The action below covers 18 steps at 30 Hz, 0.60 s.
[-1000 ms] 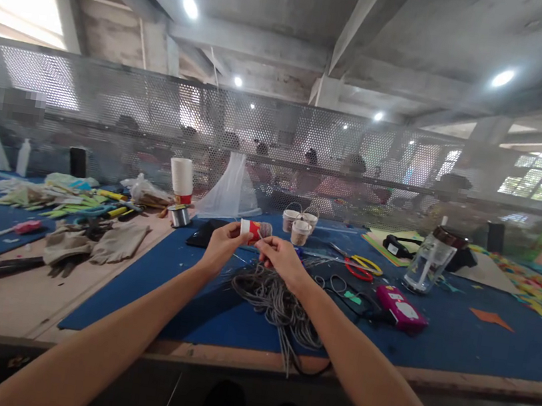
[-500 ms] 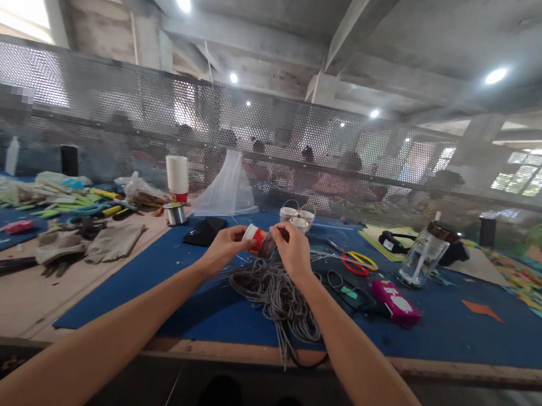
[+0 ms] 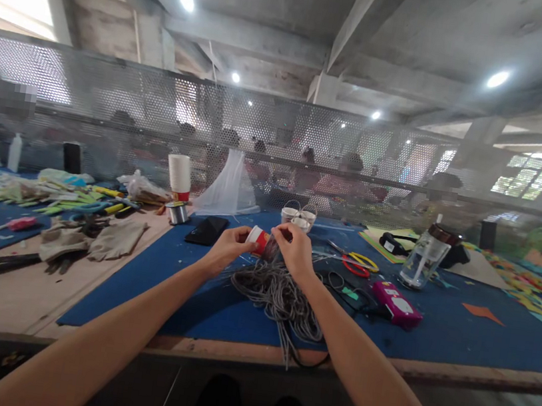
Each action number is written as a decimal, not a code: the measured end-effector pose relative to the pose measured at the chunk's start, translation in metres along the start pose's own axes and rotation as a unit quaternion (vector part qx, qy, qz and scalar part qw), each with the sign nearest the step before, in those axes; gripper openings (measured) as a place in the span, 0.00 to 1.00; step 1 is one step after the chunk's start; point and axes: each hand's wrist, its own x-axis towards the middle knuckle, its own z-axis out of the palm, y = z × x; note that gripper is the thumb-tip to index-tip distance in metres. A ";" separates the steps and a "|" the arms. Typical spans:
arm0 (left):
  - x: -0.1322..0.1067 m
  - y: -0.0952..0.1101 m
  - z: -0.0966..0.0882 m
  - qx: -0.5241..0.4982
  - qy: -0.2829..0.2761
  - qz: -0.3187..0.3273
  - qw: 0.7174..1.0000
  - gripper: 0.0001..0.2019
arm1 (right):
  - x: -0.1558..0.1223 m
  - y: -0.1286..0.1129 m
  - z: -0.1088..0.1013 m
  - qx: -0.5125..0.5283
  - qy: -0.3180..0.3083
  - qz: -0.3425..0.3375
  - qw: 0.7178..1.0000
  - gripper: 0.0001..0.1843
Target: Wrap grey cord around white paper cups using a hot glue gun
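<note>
A red and white paper cup (image 3: pixel 259 240) lies tilted on its side in the air, with my left hand (image 3: pixel 230 246) closed around its white end. My right hand (image 3: pixel 292 246) pinches at the cup's other end, where grey cord seems to be wound; the fingertips hide exactly what they grip. Below both hands a loose heap of grey cord (image 3: pixel 282 299) spreads over the blue mat (image 3: pixel 135 305). Just beyond my right hand stand several small white cups (image 3: pixel 298 216) with thin wire loops above them.
Red- and yellow-handled scissors (image 3: pixel 358 263), a magenta device (image 3: pixel 396 304) and a clear bottle (image 3: pixel 422 258) are to the right. Leftward are a black phone (image 3: pixel 207 229), a wire spool (image 3: pixel 178 213), stacked paper cups (image 3: pixel 179 175) and gloves (image 3: pixel 117 240). A perforated screen (image 3: pixel 271 129) runs behind.
The view has shifted slightly. Both hands keep their hold at the cup, and I see hardly any other movement.
</note>
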 end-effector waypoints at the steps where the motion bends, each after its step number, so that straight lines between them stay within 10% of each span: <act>1: 0.001 -0.001 -0.001 0.000 -0.001 0.000 1.000 0.13 | 0.000 0.000 0.000 0.002 0.000 0.001 1.000 0.12; 18: 0.000 0.002 0.000 0.001 0.000 -0.005 1.000 0.13 | 0.000 0.005 0.001 0.010 -0.006 0.008 1.000 0.12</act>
